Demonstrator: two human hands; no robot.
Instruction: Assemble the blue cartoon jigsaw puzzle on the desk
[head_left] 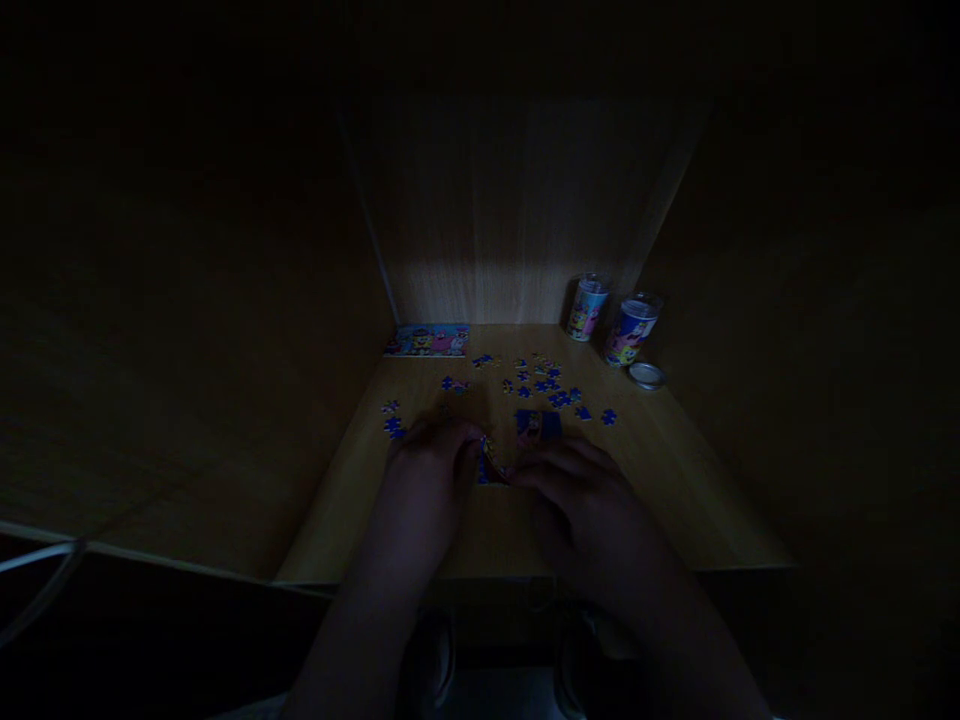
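Note:
In the dim light, a small joined section of jigsaw puzzle (492,474) lies between my hands on the wooden desk. My left hand (429,474) has its thumb and forefinger closed on the section's left edge. At its right end my right hand (583,492) pinches the section with bent fingers; its fingertips are partly in shadow. Just beyond the right fingers sits a second joined section (549,424), mostly blue, with part of a picture. Loose blue puzzle pieces (547,384) are scattered past the hands, and several more pieces (393,425) lie off to the left.
A cartoon picture card (429,341) rests against the back panel at the left. Two printed cans, one farther back (587,308) and one nearer (630,330), stand at the right beside a round metal lid (646,376). Wooden panels (517,220) enclose the desk.

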